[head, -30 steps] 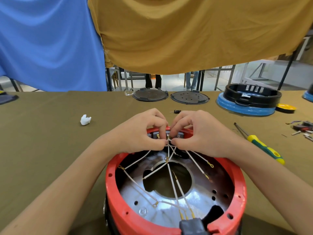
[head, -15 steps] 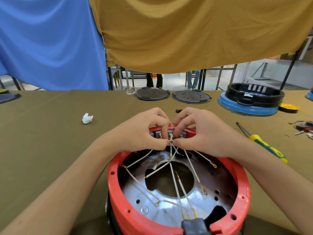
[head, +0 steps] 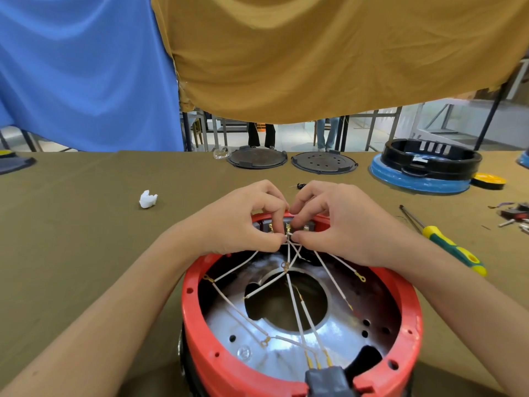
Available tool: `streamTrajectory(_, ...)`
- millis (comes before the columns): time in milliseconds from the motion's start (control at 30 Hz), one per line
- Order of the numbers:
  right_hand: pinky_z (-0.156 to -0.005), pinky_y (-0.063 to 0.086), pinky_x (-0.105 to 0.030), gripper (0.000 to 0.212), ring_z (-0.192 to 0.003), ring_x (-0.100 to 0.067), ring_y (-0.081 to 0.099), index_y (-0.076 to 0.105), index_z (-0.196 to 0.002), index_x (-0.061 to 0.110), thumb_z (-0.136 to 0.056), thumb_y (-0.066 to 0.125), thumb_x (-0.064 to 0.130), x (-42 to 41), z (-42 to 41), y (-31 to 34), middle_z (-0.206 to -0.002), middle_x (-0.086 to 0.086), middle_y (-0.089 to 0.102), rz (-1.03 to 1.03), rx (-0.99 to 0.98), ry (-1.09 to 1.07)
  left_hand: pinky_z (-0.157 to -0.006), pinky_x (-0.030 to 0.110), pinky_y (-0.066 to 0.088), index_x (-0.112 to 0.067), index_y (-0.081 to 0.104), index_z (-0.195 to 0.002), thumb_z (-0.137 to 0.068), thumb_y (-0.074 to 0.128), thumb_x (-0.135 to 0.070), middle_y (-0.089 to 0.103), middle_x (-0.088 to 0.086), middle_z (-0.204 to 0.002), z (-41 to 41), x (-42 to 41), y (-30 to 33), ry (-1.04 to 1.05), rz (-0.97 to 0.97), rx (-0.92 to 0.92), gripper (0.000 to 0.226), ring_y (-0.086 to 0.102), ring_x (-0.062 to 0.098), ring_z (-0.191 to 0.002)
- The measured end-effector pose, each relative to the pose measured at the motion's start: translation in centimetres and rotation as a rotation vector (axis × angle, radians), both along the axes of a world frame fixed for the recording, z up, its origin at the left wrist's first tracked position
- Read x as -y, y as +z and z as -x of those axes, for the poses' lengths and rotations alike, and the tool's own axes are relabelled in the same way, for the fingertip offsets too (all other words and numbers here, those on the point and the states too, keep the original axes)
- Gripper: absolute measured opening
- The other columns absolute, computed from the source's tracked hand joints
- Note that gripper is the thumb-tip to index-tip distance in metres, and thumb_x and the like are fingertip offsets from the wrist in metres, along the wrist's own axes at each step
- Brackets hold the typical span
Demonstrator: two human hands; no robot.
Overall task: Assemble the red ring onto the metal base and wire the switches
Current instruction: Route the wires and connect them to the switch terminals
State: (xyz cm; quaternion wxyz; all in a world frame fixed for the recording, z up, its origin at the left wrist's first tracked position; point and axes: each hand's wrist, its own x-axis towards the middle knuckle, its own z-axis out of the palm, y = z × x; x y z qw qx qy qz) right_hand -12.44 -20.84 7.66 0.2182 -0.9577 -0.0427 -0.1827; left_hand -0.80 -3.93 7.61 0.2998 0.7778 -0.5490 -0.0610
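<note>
A wide table (head: 71,253) covered with an olive cloth fills the lower part of the view, and a blue sheet (head: 80,70) and a mustard sheet (head: 315,53) hang behind it. At the near edge of the table stands the red ring (head: 197,333), which sits around the shiny metal base (head: 337,342); the base has a big round hole in its middle. At the far right there is a black ring on a blue base (head: 418,179), and two dark round plates (head: 323,163) lie at the far edge of the table.

The left hand (head: 243,222) and the right hand (head: 340,224) are together over the far side of the red ring, their fingertips almost touching. Each hand pinches thin white wires (head: 297,305) between thumb and forefinger, just in front of the switches (head: 286,226) that are fixed inside the far wall of the ring. I cannot tell which wire each hand holds. The wires spread from this place across the base, and several end in small golden terminals; three go into a grey plug (head: 326,379) at the near rim.

A screwdriver (head: 446,242) with a yellow and green handle lies to the right of the ring, apart from it. A small crumpled white piece (head: 148,199) lies on the cloth to the left.
</note>
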Motion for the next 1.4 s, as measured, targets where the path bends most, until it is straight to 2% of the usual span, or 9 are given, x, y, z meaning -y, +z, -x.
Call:
streamTrajectory(133,-0.082,0.049,-0.03,0.005,-0.088,-0.005,0.061,0.081,-0.082,0.024,-0.081,0.078,0.027,-0.13,0.06,0.04,-0.101,0.02,0.062,0.001,-0.014,0.015,-0.092,0.023,0.042,-0.032,0.066,-0.067,-0.079,0.077,-0.018,0.053,-0.013,-0.115,-0.11,0.04,-0.01,0.002,-0.003,0.002,0.022,0.055,0.0,-0.105)
streamTrajectory(333,-0.083,0.047,-0.03,0.007,-0.089,-0.005,0.06,0.082,-0.082,0.024,-0.083,0.075,0.027,-0.28,0.23,0.14,-0.102,0.021,0.061,0.056,-0.011,0.024,-0.089,0.018,0.04,-0.029,0.066,-0.067,-0.078,0.077,-0.016,0.054,-0.013,-0.113,-0.16,0.01,-0.12,0.0,0.004,0.003,0.02,0.056,-0.001,-0.102)
streamTrajectory(633,-0.08,0.049,-0.03,0.008,-0.086,-0.005,0.061,0.081,-0.084,0.025,-0.082,0.074,0.027,-0.3,0.06,-0.07,-0.1,0.018,0.062,0.085,0.021,-0.016,-0.095,0.025,0.043,-0.029,0.066,-0.068,-0.08,0.076,-0.019,0.054,-0.013,-0.114,-0.17,0.06,-0.17,-0.002,0.01,0.008,0.019,0.056,0.001,-0.104)
streamTrajectory(700,-0.08,0.048,-0.029,0.015,-0.087,-0.006,0.059,0.079,-0.093,0.027,-0.08,0.074,0.03,-0.32,0.08,-0.1,-0.1,0.012,0.061,0.079,0.036,-0.035,-0.094,0.024,0.043,-0.03,0.066,-0.07,-0.08,0.076,-0.022,0.054,-0.013,-0.115,-0.17,0.09,-0.16,0.002,0.003,0.015,0.016,0.056,0.001,-0.104)
streamTrajectory(833,-0.089,0.048,-0.029,0.05,-0.104,-0.009,0.057,0.061,-0.128,0.026,-0.081,0.067,0.043,-0.41,0.0,-0.06,-0.115,0.008,0.059,0.08,-0.038,-0.096,-0.085,0.02,0.048,-0.031,0.063,-0.088,-0.08,0.075,-0.027,0.056,-0.012,-0.11,-0.28,0.2,-0.27,0.028,0.028,0.042,0.015,0.058,0.004,-0.099)
streamTrajectory(900,-0.084,0.053,-0.035,0.041,-0.094,-0.01,0.061,0.065,-0.121,0.027,-0.083,0.063,0.042,-0.63,-0.08,0.01,-0.107,0.008,0.065,0.101,-0.089,-0.085,-0.076,0.015,0.049,-0.032,0.059,-0.097,-0.081,0.075,-0.028,0.056,-0.012,-0.107,-0.32,0.19,-0.31,0.038,0.03,0.043,0.023,0.06,0.001,-0.093)
streamTrajectory(1000,-0.075,0.053,-0.039,0.031,-0.082,-0.011,0.061,0.069,-0.11,0.028,-0.084,0.061,0.043,-0.77,-0.13,0.09,-0.093,0.007,0.066,0.111,-0.113,-0.087,-0.072,0.011,0.049,-0.031,0.055,-0.101,-0.084,0.075,-0.028,0.056,-0.012,-0.109,-0.23,0.18,-0.32,0.032,0.014,0.021,0.026,0.061,-0.004,-0.089)
streamTrajectory(1200,-0.078,0.053,-0.04,0.035,-0.086,-0.014,0.061,0.067,-0.109,0.027,-0.083,0.058,0.047,-0.88,-0.33,0.11,-0.095,0.006,0.066,0.105,-0.119,-0.108,-0.071,0.012,0.049,-0.03,0.055,-0.102,-0.087,0.073,-0.028,0.057,-0.01,-0.109,-0.25,0.22,-0.32,0.031,0.009,0.0,0.023,0.062,-0.001,-0.088)
streamTrajectory(1400,-0.078,0.053,-0.038,0.032,-0.086,-0.012,0.061,0.064,-0.114,0.027,-0.086,0.062,0.042,-0.73,-0.17,-0.06,-0.097,0.007,0.066,0.098,-0.092,-0.09,-0.073,0.013,0.051,-0.031,0.055,-0.106,-0.082,0.077,-0.028,0.06,-0.014,-0.108,-0.42,0.02,-0.58,0.022,0.045,-0.016,0.033,0.064,0.002,-0.091)
